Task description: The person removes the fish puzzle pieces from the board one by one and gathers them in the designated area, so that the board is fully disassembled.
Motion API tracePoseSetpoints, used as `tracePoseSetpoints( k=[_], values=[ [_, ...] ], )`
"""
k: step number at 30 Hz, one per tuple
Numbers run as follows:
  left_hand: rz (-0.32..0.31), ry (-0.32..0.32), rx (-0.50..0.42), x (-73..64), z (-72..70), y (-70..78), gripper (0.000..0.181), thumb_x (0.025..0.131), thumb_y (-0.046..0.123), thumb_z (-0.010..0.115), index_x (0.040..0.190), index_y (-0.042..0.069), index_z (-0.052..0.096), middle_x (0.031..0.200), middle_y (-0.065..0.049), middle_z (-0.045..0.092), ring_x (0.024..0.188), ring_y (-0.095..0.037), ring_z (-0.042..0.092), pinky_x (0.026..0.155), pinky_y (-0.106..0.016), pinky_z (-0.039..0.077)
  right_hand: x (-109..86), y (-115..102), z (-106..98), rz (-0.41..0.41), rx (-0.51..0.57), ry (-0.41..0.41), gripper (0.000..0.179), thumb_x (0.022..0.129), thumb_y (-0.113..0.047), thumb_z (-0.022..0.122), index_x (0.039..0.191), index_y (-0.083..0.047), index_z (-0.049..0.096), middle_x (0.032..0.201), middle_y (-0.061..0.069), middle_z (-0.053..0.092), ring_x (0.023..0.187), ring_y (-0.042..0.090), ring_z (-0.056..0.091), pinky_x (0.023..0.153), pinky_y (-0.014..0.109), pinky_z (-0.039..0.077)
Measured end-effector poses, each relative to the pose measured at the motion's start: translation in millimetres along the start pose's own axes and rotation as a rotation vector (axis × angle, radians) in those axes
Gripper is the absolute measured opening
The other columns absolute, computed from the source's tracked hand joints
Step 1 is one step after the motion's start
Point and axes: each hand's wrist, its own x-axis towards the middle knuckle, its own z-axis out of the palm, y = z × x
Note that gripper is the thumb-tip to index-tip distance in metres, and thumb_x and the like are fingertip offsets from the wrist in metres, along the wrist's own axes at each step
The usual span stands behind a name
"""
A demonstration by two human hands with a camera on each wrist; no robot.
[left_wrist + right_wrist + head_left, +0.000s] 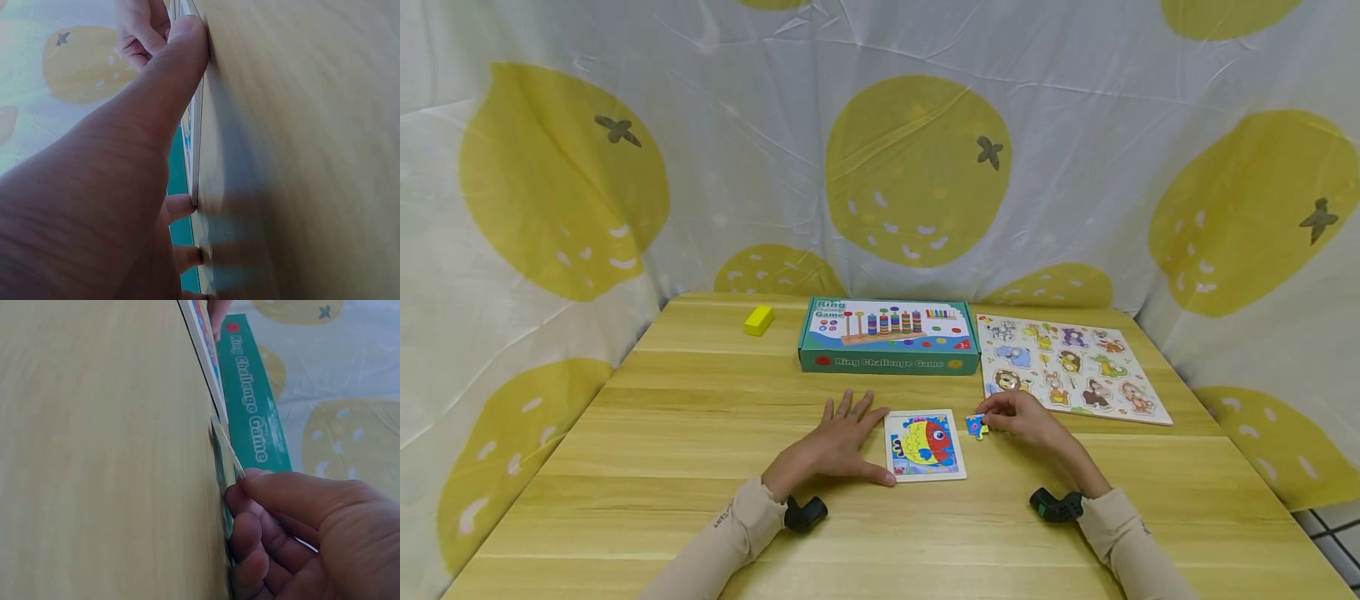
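You have a small puzzle piece (974,427), blue with a bit of yellow and pink, just beside the right edge of the fish puzzle (927,446), apart from its frame. The grip of your right hand (1024,418) is closed to a pinch, with the thumb and fingertips on the piece's right side; the right wrist view shows the piece tilted and edge-on, and you cannot tell there whether its tip touches the desk (662,467).

The fish puzzle lies flat on the desk in its white frame, showing a yellow fish with a red head. Your left hand (841,442) is spread wide at the frame's left side, its thumb touching the near left corner and the index finger at the far left corner; its grip is not curled round anything.

Beyond the puzzle sits a green Ring Challenge Game box (891,333). To the right of that, beyond your right hand, lies a board of cartoon animals (1161,417). A yellow block (759,321) rests to the box's left. Past the desk's far edge hangs a pale cloth (1075,100) printed with large yellow fruit.
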Motion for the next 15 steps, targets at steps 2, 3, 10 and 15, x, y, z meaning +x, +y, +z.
tracePoseSetpoints(
  k=[2, 3, 10, 15],
  values=[
    [-0.001, -0.001, 0.002, 0.3, 0.2, -0.3, 0.106, 0.069, 0.073, 0.067, 0.152, 0.022, 0.027, 0.161, -0.013, 0.009, 0.145, -0.043, -0.003, 0.112, -0.063, -0.003, 3.1, 10.5, 1.9, -0.001, -0.007, 0.013, 0.013, 0.093, -0.009, 0.063, 0.1, -0.001, 0.07, 0.084, 0.005, 0.064, 0.071, 0.011, 0.052, 0.059, 0.021, 0.044],
    [0.0, -0.001, 0.002, 0.4, 0.2, -0.5, 0.106, 0.069, 0.073, 0.067, 0.152, 0.022, 0.027, 0.161, -0.013, 0.009, 0.145, -0.043, -0.003, 0.112, -0.063, -0.003, 2.9, 10.1, 2.3, -0.001, -0.002, 0.017, 0.013, 0.093, -0.009, 0.063, 0.099, 0.0, 0.07, 0.083, 0.005, 0.064, 0.07, 0.011, 0.052, 0.059, 0.02, 0.044],
    [0.003, 0.001, 0.006, 0.6, 0.4, -0.7, 0.106, 0.069, 0.073, 0.066, 0.152, 0.022, 0.027, 0.161, -0.013, 0.009, 0.145, -0.043, -0.003, 0.112, -0.063, -0.002, 2.4, 9.9, 2.6, -0.017, 0.009, 0.018, 0.014, 0.093, -0.008, 0.062, 0.099, 0.001, 0.069, 0.082, 0.005, 0.064, 0.069, 0.009, 0.052, 0.058, 0.021, 0.045],
    [0.003, -0.001, 0.002, 0.2, 0.1, -0.4, 0.106, 0.069, 0.073, 0.067, 0.152, 0.022, 0.027, 0.161, -0.013, 0.009, 0.145, -0.043, -0.003, 0.112, -0.063, -0.002, 2.3, 9.5, 2.7, -0.016, 0.007, 0.016, 0.014, 0.093, -0.009, 0.062, 0.1, 0.001, 0.07, 0.083, 0.005, 0.064, 0.069, 0.01, 0.052, 0.058, 0.021, 0.045]
  ],
)
